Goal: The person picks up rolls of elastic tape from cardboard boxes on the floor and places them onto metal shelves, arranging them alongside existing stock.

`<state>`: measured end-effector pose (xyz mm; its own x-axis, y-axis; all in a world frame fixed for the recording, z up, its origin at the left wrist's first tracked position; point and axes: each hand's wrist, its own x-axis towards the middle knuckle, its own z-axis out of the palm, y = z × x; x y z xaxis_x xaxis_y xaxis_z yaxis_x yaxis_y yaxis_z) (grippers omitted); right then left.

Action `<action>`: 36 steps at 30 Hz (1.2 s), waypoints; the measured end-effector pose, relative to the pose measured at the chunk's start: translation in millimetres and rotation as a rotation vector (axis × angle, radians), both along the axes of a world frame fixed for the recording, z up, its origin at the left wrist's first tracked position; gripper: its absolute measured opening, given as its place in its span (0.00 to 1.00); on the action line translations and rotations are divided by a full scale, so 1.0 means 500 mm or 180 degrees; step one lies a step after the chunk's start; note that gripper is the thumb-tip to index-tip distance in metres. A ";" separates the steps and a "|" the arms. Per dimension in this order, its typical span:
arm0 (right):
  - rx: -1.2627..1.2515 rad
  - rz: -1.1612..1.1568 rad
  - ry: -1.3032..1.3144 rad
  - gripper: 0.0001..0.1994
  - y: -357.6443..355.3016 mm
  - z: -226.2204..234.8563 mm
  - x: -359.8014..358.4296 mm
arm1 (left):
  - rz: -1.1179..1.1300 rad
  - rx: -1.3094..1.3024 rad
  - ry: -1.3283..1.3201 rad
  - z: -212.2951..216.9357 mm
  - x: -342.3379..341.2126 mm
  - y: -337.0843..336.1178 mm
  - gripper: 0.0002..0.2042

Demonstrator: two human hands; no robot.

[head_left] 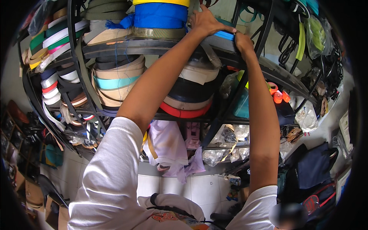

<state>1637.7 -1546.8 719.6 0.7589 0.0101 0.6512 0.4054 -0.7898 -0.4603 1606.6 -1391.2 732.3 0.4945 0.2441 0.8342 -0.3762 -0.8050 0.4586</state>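
Both arms reach up to a stack of webbing rolls on the upper shelf. My left hand lies over the stack, its fingers apart and its thumb stretched toward the right. Against the stack's right side, my right hand has its fingers bent round the edge of a blue webbing roll; its fingertips are partly hidden. A grey strap end hangs over the shelf edge below. Left of my left hand stands a large bright blue webbing roll, with a yellow one on top.
Black metal shelf posts frame the stack. Beneath it are more rolls, including a red one and a turquoise-striped stack. Lilac cloth hangs lower down. Bags lie at right; cardboard boxes stand at left.
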 end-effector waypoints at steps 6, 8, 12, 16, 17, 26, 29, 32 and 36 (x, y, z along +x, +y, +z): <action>0.0800 0.0365 0.0438 0.36 0.014 0.013 0.019 | -0.0218 -0.0106 0.0470 0.006 -0.017 0.010 0.74; 0.0591 0.0392 0.0399 0.39 0.023 0.006 -0.004 | -0.0323 -0.0083 0.0644 -0.002 -0.032 0.019 0.74; 0.0518 0.0540 0.0339 0.42 0.021 0.005 -0.026 | -0.0195 -0.0106 0.0820 -0.003 -0.054 0.014 0.72; 0.0458 0.0750 0.0357 0.43 0.006 0.006 -0.032 | -0.0052 -0.0077 0.0827 -0.004 -0.063 0.006 0.69; 0.0431 0.0777 0.0377 0.43 0.007 0.004 -0.032 | 0.0023 -0.0048 0.0814 -0.006 -0.064 0.006 0.68; 0.0986 0.0431 -0.0860 0.35 0.022 0.002 -0.072 | 0.0213 -0.0011 -0.0185 -0.039 -0.167 -0.028 0.54; 0.1845 0.1524 -0.2782 0.20 0.011 -0.058 -0.113 | 0.0075 0.0004 -0.0479 -0.116 -0.292 -0.040 0.32; 0.2346 0.1937 -0.2645 0.09 0.013 -0.163 -0.255 | -0.0062 0.0253 -0.0690 -0.202 -0.471 -0.036 0.17; 0.3129 0.2830 -0.1047 0.07 0.142 -0.353 -0.430 | -0.0027 -0.0479 0.0389 -0.332 -0.627 0.049 0.13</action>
